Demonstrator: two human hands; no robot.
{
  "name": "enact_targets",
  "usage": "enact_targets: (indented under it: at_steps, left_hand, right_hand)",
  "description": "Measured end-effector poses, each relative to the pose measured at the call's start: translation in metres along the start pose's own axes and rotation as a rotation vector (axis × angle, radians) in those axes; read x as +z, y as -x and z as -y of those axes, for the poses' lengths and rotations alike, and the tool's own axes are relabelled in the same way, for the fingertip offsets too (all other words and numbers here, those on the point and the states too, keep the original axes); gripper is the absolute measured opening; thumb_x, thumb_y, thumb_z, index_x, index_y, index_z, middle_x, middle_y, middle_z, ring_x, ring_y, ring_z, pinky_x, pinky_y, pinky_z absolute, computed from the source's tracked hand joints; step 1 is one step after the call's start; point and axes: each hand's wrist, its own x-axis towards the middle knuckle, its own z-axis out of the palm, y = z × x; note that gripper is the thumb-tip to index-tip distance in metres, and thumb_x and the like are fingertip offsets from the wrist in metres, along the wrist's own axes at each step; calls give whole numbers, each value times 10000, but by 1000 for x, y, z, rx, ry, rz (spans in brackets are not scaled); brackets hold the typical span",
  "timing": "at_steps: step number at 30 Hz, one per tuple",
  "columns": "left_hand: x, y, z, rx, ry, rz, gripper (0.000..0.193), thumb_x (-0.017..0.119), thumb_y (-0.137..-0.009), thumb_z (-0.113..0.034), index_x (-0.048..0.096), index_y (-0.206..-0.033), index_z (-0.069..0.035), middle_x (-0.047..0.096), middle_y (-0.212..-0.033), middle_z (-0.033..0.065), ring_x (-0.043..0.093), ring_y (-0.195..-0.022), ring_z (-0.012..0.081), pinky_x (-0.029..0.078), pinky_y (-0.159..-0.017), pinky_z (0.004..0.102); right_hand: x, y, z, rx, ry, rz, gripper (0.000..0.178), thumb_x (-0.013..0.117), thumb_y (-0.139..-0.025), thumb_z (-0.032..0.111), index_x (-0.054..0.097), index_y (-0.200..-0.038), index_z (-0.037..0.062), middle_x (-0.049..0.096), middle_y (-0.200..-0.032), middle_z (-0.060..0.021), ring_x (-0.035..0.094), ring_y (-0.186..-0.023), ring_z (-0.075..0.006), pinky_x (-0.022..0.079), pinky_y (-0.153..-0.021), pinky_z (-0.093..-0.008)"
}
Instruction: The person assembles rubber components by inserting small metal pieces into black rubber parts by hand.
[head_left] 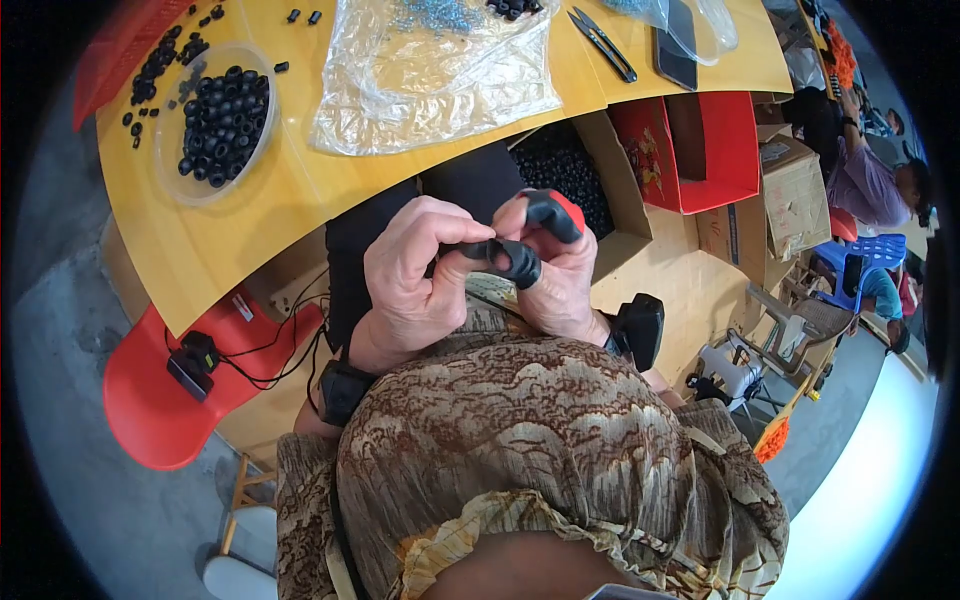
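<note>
My left hand (412,275) and my right hand (560,285) meet in front of my lap, fingertips nearly touching. Both are closed in a pinch. A small black piece (468,250) shows between my left thumb and fingers; its exact shape is hidden. On my right hand are a black and red finger cover (556,215) and a black thumb cover (518,264). What the right fingertips grip is too small to make out. Beyond the hands, a clear plastic bowl (264,135) of small black hollow parts (220,125) stands on the yellow table (290,195).
More black parts (160,70) lie loose near the bowl. A clear plastic sheet (430,100) carries small blue pieces (440,15). Thread snips (603,45) and a phone (675,50) lie at right. Below are an open box of black parts (625,185) and a red box (735,150).
</note>
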Motion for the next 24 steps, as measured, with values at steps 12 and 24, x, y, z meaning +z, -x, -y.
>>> enact_targets:
  at_steps: [12, 24]
  left_hand:
    - [1, 0, -2, 48, 48, -20, 155, 612, -672, 99, 577, -786, 0, 559, -702, 94, 561, -607, 194, 437, -544, 248]
    - [4, 4, 1, 22, -11, -46, 174, 602, -646, 123, 585, -763, -5, 557, -686, 82, 565, -617, 210, 450, -596, 278]
  right_hand:
    - [3, 5, 4, -261, 393, -2, 109, 704, -681, -2, 604, -723, 6, 563, -738, -62, 548, -653, -137, 430, -577, -232]
    - [-2, 7, 2, 156, -43, -22, 243, 668, -737, -15, 548, -948, -2, 532, -833, -11, 506, -752, -78, 421, -667, -208]
